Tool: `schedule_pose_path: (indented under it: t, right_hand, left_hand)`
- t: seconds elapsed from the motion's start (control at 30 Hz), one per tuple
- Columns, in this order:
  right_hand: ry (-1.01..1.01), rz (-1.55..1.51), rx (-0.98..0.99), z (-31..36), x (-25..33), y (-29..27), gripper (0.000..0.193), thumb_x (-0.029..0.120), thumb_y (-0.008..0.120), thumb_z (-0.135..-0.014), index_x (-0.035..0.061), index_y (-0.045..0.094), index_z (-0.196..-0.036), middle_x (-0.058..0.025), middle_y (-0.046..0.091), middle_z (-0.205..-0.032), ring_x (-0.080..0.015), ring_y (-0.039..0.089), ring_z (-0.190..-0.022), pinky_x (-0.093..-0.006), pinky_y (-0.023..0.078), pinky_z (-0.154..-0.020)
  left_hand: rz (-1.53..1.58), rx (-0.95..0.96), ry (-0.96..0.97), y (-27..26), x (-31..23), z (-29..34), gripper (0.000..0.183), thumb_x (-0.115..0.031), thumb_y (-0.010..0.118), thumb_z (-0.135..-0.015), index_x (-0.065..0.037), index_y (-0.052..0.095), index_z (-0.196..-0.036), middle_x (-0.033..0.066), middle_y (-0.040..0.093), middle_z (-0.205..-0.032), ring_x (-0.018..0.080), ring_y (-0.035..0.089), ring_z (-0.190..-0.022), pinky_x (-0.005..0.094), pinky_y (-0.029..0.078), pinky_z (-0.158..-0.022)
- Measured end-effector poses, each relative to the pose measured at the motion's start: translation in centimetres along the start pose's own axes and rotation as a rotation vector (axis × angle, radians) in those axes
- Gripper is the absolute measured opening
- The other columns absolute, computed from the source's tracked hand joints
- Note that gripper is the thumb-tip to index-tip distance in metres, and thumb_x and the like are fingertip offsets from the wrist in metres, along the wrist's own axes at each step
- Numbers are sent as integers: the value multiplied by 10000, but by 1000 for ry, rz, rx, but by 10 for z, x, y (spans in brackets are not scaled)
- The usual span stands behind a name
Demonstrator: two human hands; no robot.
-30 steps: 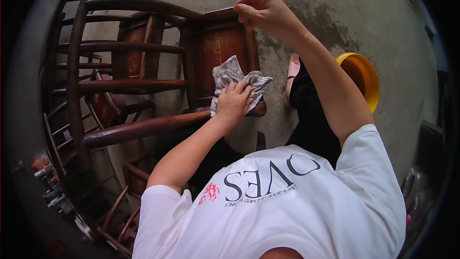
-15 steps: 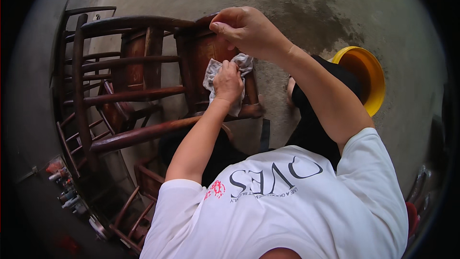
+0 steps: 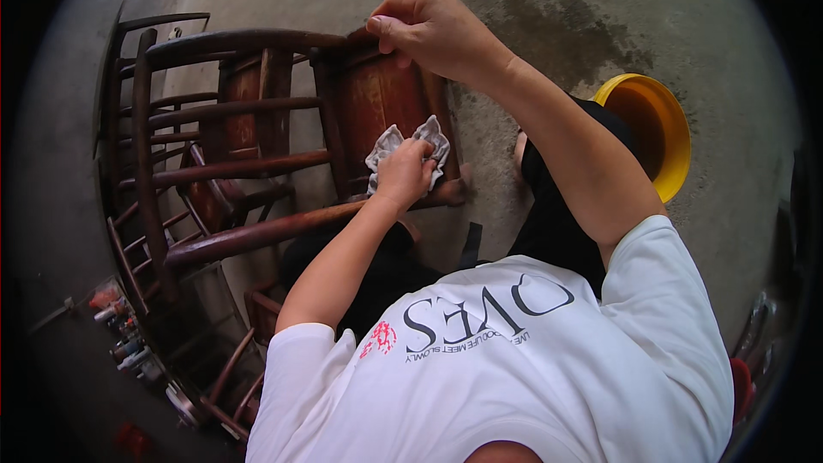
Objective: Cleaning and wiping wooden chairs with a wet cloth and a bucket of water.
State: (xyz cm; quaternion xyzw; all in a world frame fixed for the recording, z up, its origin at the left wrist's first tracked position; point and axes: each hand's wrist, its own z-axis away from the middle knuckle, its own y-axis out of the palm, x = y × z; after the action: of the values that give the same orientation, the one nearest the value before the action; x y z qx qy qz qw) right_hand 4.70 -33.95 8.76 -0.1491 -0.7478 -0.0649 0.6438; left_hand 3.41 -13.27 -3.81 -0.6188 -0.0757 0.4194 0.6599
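Observation:
A dark reddish-brown wooden chair (image 3: pixel 377 103) is in front of me, its slatted back (image 3: pixel 236 110) stretching out to the left. My left hand (image 3: pixel 405 173) grips a crumpled pale grey cloth (image 3: pixel 435 139) and presses it on the near part of the wooden seat panel. Parts of the cloth stick out on both sides of the fingers. My right hand (image 3: pixel 433 33) is raised at the far edge of the seat, thumb and fingers curled together. What those fingers hold, if anything, is hidden.
A yellow bucket (image 3: pixel 683 150) stands to the right beside my leg, brownish inside. More wooden chairs (image 3: pixel 249 111) crowd the left side. Small bottles and other items (image 3: pixel 129 347) lie at the lower left. A damp patch (image 3: pixel 557 34) darkens the concrete floor.
My left hand has slid the cloth toward me on the seat, uncovering more of the panel. My right hand has risen a little, away from me and slightly left.

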Motion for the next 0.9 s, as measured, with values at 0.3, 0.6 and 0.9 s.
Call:
schedule_pose_path:
  t: [0.3, 0.6, 0.9]
  right_hand:
    - [-43, 31, 12, 2, 7, 7, 261, 198, 545, -863, -36, 644, -921, -131, 635, -662, -185, 623, -576, -296, 516, -558]
    - [96, 20, 59, 4, 3, 0, 267, 233, 536, -899, -8, 625, -975, -33, 608, -707, -71, 552, -581, -210, 478, -563]
    - [55, 15, 2, 4, -2, -10, 292, 242, 543, -869, -24, 636, -945, -62, 629, -686, -116, 581, -539, -263, 493, -522]
  left_hand:
    - [-38, -71, -19, -1, -9, -5, 164, -110, 631, -715, -94, 560, -862, 78, 535, -901, 284, 569, -869, 409, 469, -712]
    - [104, -257, 68, 11, 21, -25, 206, -106, 612, -756, -89, 602, -961, 95, 549, -956, 295, 566, -886, 385, 468, -734]
    - [-50, 16, 75, 1, -16, 29, 91, -101, 600, -745, -88, 619, -833, 90, 555, -841, 292, 592, -804, 405, 487, -660]
